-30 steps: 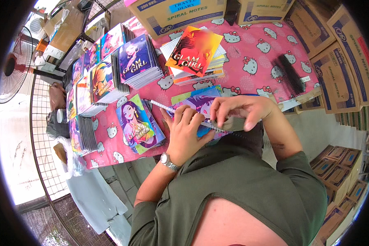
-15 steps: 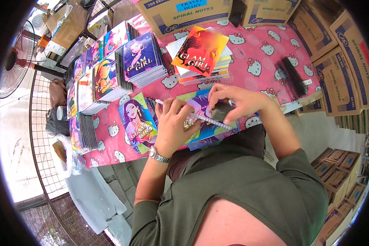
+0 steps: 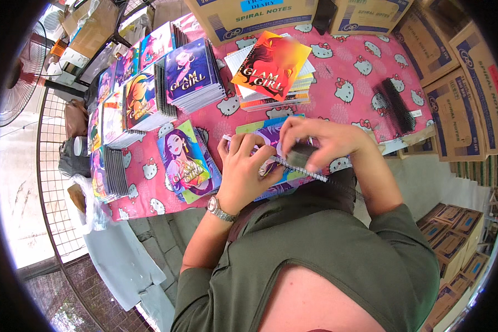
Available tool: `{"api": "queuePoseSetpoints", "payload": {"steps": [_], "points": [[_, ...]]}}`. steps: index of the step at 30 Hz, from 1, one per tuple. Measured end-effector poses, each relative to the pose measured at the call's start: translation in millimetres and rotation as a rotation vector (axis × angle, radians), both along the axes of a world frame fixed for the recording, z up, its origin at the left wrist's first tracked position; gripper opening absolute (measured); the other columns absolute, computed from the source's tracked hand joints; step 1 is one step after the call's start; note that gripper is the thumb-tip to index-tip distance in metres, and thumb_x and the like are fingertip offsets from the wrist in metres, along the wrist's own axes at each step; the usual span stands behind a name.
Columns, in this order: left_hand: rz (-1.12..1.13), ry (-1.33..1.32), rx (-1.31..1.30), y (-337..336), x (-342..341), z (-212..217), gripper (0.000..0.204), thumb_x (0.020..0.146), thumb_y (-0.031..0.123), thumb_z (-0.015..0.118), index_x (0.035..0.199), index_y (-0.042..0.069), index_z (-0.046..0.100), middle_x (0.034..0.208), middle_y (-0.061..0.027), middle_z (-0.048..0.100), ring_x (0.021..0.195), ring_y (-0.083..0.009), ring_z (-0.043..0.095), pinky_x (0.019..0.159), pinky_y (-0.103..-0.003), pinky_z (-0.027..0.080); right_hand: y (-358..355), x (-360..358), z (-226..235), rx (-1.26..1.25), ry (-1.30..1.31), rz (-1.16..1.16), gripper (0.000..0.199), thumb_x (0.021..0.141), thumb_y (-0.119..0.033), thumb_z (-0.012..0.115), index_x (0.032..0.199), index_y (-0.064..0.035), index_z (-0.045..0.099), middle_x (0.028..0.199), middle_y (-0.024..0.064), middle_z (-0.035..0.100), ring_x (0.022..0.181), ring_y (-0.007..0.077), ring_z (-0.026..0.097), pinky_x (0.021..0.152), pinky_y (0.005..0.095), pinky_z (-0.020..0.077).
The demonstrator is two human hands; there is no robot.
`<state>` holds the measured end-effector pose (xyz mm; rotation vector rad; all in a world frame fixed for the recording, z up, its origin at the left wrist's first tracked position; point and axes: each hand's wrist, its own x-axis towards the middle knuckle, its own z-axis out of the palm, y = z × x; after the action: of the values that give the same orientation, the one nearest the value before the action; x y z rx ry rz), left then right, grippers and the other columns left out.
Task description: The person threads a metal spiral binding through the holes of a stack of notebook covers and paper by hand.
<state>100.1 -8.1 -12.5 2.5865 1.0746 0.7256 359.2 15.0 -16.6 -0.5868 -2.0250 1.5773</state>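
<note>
My left hand (image 3: 249, 169), with a watch at the wrist, grips a notebook (image 3: 276, 159) by its white page edge. A row of spiral binding runs along that edge, slanting down to the right. Partly smeared by motion, my right hand (image 3: 329, 141) curls its thumb and fingers around a dark grey block (image 3: 301, 156) at the binding. Beneath both hands lie colourful notebook covers (image 3: 268, 131), largely hidden. Just left of my left hand is a small pile of covers (image 3: 185, 160) picturing a long-haired figure.
Stacks of bound notebooks (image 3: 191, 74) fill the left of the pink patterned tablecloth (image 3: 337, 66). Beyond my hands sits a pile of loose pages under a red-orange cover (image 3: 271, 66). Black spiral coils (image 3: 395, 105) lie at the right. Cardboard boxes (image 3: 459, 110) line the back and right.
The notebook's bound edge and my left hand have shifted slightly right and down. My right hand has moved a little along the binding with the dark grey block.
</note>
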Motion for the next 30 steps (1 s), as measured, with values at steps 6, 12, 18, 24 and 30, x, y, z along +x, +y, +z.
{"api": "queuePoseSetpoints", "payload": {"steps": [6, 12, 18, 24, 30], "points": [[0.001, -0.01, -0.018, 2, 5, 1, 0.038, 0.063, 0.024, 0.083, 0.096, 0.013, 0.068, 0.102, -0.0051, 0.058, 0.107, -0.0291, 0.052, 0.095, -0.048, 0.036, 2, 1, -7, -0.183, 0.183, 0.074, 0.059, 0.073, -0.038, 0.086, 0.118, -0.0047, 0.067, 0.121, 0.0068, 0.052, 0.119, 0.0219, 0.051, 0.102, 0.0358, 0.041], [-0.005, -0.034, -0.03, 4, 8, 4, 0.043, 0.061, 0.022, 0.084, 0.097, 0.011, 0.063, 0.101, -0.0063, 0.059, 0.106, -0.0304, 0.053, 0.094, -0.047, 0.036, 10, 0, 3, 0.022, -0.243, -0.086, 0.059, 0.072, -0.04, 0.087, 0.116, -0.0064, 0.066, 0.116, 0.0073, 0.055, 0.115, 0.0227, 0.052, 0.1, 0.0351, 0.0408], [0.011, -0.063, -0.053, 4, 6, 3, 0.044, 0.063, 0.02, 0.084, 0.098, 0.009, 0.061, 0.098, -0.0071, 0.06, 0.103, -0.0304, 0.054, 0.093, -0.044, 0.037, 12, -8, 5, -0.17, 0.063, 0.033, 0.062, 0.073, -0.04, 0.087, 0.117, -0.0026, 0.066, 0.114, 0.009, 0.053, 0.113, 0.0223, 0.053, 0.098, 0.0347, 0.0422], [0.018, -0.142, -0.1, 10, -8, 0, 0.039, 0.07, 0.004, 0.076, 0.106, 0.003, 0.06, 0.107, -0.0145, 0.062, 0.109, -0.0357, 0.056, 0.098, -0.045, 0.043, 24, -17, 5, 0.036, -0.278, -0.082, 0.06, 0.07, -0.034, 0.087, 0.118, -0.0048, 0.067, 0.119, 0.0059, 0.051, 0.114, 0.02, 0.053, 0.098, 0.0337, 0.0425], [-0.008, -0.219, -0.209, 26, -32, -5, 0.036, 0.074, -0.001, 0.074, 0.107, 0.002, 0.061, 0.117, -0.0178, 0.057, 0.115, -0.0383, 0.054, 0.098, -0.046, 0.046, 34, -31, 1, -0.176, 0.035, 0.029, 0.059, 0.073, -0.037, 0.086, 0.117, -0.0038, 0.067, 0.115, 0.0073, 0.056, 0.116, 0.0212, 0.053, 0.098, 0.0352, 0.0426]]}}
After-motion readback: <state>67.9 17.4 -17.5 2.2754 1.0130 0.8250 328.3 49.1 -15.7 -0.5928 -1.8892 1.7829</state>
